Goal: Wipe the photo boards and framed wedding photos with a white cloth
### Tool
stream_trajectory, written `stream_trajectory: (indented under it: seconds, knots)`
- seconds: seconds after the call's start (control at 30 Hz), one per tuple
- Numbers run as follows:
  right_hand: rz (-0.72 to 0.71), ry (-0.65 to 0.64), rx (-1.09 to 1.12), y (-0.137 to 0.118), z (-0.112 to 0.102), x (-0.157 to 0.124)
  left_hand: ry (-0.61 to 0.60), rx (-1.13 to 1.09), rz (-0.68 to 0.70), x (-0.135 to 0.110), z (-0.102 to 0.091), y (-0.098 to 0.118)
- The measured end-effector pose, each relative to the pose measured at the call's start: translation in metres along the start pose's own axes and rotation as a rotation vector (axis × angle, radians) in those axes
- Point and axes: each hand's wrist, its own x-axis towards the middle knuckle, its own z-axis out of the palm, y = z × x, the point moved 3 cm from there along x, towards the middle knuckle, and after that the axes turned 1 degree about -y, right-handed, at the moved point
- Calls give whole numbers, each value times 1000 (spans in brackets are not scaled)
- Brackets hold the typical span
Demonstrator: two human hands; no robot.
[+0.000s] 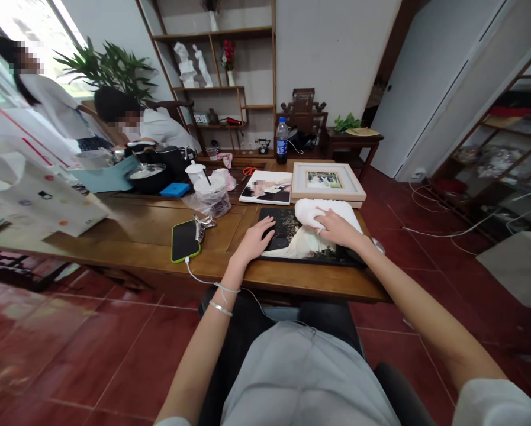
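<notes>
A dark photo panel showing a pale, flowing gown lies flat at the table's near edge. My left hand rests on its left side, fingers stretched out and holding nothing. Over the panel's upper right, my right hand grips a bunched white cloth and presses it down. Part of the picture is hidden beneath the cloth and my right forearm. Just behind the panel are a framed photo with a wide pale border and a smaller white-edged photo print.
A charging phone in a green case lies left of my left hand, its white cable hanging off the table. Farther back stand a bagged cup, orange scissors and a cola bottle. Two other people are at the far left.
</notes>
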Motion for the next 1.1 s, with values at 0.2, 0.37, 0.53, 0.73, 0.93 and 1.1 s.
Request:
stream_trajectory:
  seconds: [0.2,0.37,0.53,0.73,0.93,1.1]
  knots:
    - [-8,25,9,0,8,4,0,-8,-4,0,0,0]
    - [-63,-9,58,-48,1,-33,-12,7,-20,-1,0,1]
    - [-89,-75,138,-100,-13,-69,-9,16,4,0,0,2]
    - [-113,-37,129,-88,-6,-53,-10,15,6,0,-1,3]
    - [-34,1,106,-32,11,6,-9,19,-17,0,0,-1]
    - [9,15,134,-9,14,33,-16,22,-9,0,0,-1]
